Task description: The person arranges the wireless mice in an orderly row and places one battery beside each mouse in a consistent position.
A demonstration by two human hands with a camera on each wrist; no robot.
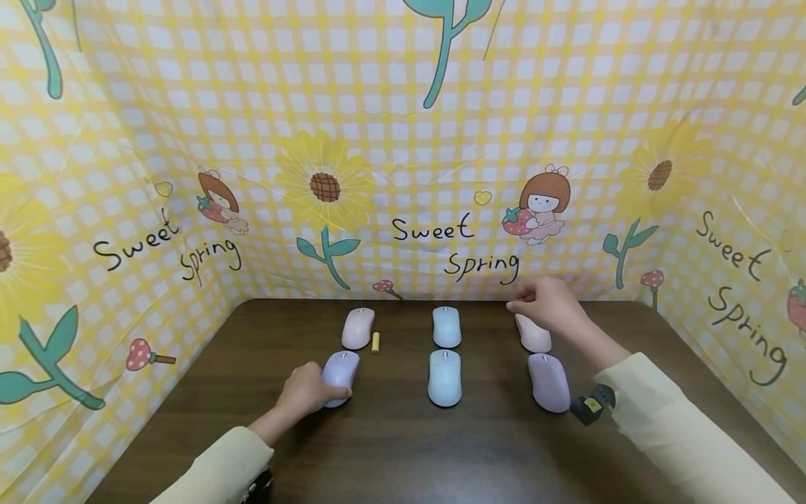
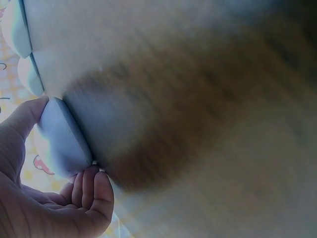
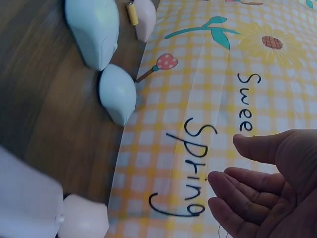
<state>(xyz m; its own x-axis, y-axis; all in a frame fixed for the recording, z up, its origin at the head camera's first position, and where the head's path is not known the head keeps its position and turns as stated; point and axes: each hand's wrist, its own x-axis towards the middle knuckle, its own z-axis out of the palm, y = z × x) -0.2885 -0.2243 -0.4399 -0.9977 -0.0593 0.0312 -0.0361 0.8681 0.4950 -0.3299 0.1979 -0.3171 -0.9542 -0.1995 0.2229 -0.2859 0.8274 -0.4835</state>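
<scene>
At the front left of the table, my left hand [image 1: 303, 390] grips a lavender computer mouse [image 1: 341, 368] by its sides. In the left wrist view the thumb is at one end of that mouse [image 2: 62, 139] and the curled fingers [image 2: 89, 188] are at the other. My right hand [image 1: 551, 304] hovers above a pale pink mouse [image 1: 534, 336] at the back right, partly covering it. Nothing shows between its loosely bent fingers and thumb in the right wrist view. A yellow battery [image 1: 376, 343] stands or lies beside another pink mouse [image 1: 358, 329]; which, I cannot tell.
Two light blue mice, one at the back [image 1: 446, 327] and one in front [image 1: 445, 378], sit mid-table. A greyish-purple mouse [image 1: 549, 383] lies near my right wrist. Checked yellow cloth [image 1: 403, 161] walls in the dark wooden table [image 1: 403, 448] at the back and sides.
</scene>
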